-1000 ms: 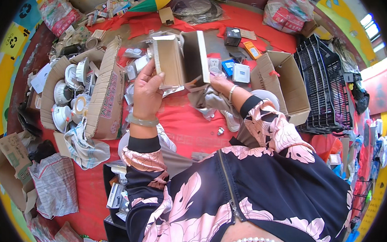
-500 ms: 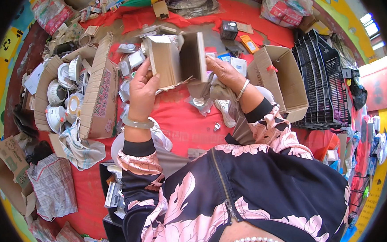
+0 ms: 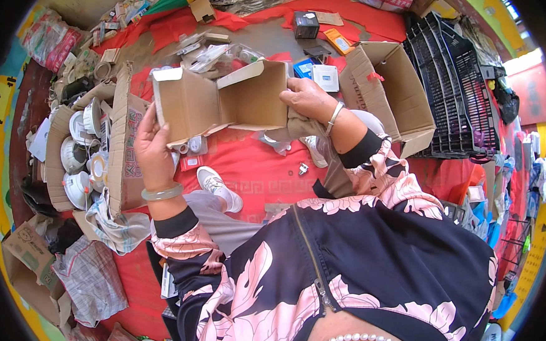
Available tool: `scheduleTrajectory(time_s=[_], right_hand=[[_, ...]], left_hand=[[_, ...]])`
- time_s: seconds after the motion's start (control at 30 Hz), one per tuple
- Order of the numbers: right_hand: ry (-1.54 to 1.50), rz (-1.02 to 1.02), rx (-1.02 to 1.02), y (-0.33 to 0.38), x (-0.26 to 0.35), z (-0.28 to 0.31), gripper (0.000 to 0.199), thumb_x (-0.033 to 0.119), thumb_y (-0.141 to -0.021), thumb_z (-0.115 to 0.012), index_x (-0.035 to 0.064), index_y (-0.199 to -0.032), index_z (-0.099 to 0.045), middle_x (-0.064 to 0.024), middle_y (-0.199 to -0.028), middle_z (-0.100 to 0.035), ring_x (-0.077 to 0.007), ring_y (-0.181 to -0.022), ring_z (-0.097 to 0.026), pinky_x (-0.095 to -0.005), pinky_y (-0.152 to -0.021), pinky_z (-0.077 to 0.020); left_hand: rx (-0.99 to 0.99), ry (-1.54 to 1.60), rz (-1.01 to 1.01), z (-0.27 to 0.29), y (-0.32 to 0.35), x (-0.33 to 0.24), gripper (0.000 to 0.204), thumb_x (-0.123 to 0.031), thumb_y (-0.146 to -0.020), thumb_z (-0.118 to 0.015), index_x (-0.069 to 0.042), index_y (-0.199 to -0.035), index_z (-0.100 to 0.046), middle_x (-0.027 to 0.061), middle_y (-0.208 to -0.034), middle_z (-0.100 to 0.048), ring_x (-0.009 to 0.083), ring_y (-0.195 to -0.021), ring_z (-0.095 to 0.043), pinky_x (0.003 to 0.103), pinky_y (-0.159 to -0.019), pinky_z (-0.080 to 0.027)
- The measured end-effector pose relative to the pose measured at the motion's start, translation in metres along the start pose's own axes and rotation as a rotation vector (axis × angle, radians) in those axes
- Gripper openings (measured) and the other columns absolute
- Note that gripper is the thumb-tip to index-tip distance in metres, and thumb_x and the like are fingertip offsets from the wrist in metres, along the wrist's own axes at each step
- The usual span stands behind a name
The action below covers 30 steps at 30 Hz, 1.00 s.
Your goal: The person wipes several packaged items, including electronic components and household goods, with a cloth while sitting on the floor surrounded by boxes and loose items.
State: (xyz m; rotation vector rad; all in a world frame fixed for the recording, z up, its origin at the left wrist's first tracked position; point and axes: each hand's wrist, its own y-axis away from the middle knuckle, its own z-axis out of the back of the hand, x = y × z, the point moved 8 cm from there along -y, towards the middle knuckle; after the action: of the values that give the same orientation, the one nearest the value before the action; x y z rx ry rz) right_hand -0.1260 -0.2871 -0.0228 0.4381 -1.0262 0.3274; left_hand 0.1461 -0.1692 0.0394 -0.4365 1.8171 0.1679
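Between my hands is a small cardboard box, white at its edges and bare brown inside, spread wide with its lid folded back to the left. My left hand grips the lid's left edge, thumb on the brown inner face. My right hand pinches the right wall of the box's body. Its inside faces me, and I see nothing in it. Behind the box lie clear plastic packages, partly covered by it. A white square item lies just beyond my right hand.
At left, a large carton holds several white round lamp fittings. An open carton and a black plastic crate stand at right. A checked woven bag sits lower left. Red sheeting covers the floor around my shoes.
Both hands have spread the box wider and tilted it, so its brown inside now faces me. My left hand has moved left and down. The view has shifted slightly.
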Motion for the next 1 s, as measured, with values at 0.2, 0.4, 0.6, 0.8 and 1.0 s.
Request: scheduleTrajectory(time_s=[0.2,0.4,0.6,0.8,1.0], right_hand=[[-0.032,-0.063,0.101,-0.002,-0.016,-0.013,0.029,0.024,-0.076,-0.053,-0.0016,-0.087,-0.062,-0.0187,-0.077,-0.062,-0.0272,-0.074,-0.06,-0.0345,-0.068,-0.0465],[0.023,-0.018,0.2,-0.008,-0.03,-0.032,0.035,0.031,-0.075,-0.053,-0.0014,-0.083,-0.062,-0.0181,-0.074,-0.061,-0.0266,-0.069,-0.059,-0.0359,-0.065,-0.0466],[-0.064,-0.391,-0.123,-0.048,-0.049,0.063,0.024,0.026,-0.077,-0.061,0.0037,-0.082,-0.066,-0.0042,-0.075,-0.063,-0.0168,-0.064,-0.057,-0.0333,-0.062,-0.0454],[-0.797,-0.163,-0.353,-0.157,-0.142,0.225,0.026,0.025,-0.085,-0.052,0.004,-0.072,-0.062,-0.0097,-0.065,-0.063,-0.0246,-0.053,-0.06,-0.037,-0.052,-0.05],[-0.389,-0.164,-0.459,-0.212,-0.218,0.318,0.027,0.028,-0.087,-0.053,0.0039,-0.088,-0.064,-0.0069,-0.076,-0.065,-0.0213,-0.062,-0.06,-0.0341,-0.061,-0.0498]], left_hand=[[-0.007,-0.077,0.059,-0.008,0.002,0.019,0.039,-0.005,-0.086,-0.049,0.005,-0.124,-0.045,0.0127,-0.114,-0.055,0.0152,-0.101,-0.055,0.026,-0.086,-0.043],[0.565,-0.391,0.033,-0.1,0.022,0.058,0.042,-0.021,-0.089,-0.056,0.003,-0.123,-0.048,0.0116,-0.115,-0.055,0.0168,-0.106,-0.05,0.027,-0.093,-0.036],[0.111,-0.279,0.153,-0.034,-0.003,0.06,0.03,-0.02,-0.092,-0.05,0.0,-0.114,-0.055,0.0082,-0.105,-0.06,0.0139,-0.096,-0.058,0.025,-0.08,-0.046],[0.136,-0.325,0.19,-0.039,-0.004,0.063,0.029,-0.019,-0.093,-0.048,0.0,-0.112,-0.056,0.0083,-0.1,-0.062,0.0133,-0.089,-0.059,0.024,-0.076,-0.047],[0.15,-0.346,0.193,-0.046,-0.006,0.062,0.027,-0.016,-0.092,-0.049,0.002,-0.109,-0.057,0.0081,-0.096,-0.062,0.0118,-0.086,-0.058,0.023,-0.074,-0.046]])
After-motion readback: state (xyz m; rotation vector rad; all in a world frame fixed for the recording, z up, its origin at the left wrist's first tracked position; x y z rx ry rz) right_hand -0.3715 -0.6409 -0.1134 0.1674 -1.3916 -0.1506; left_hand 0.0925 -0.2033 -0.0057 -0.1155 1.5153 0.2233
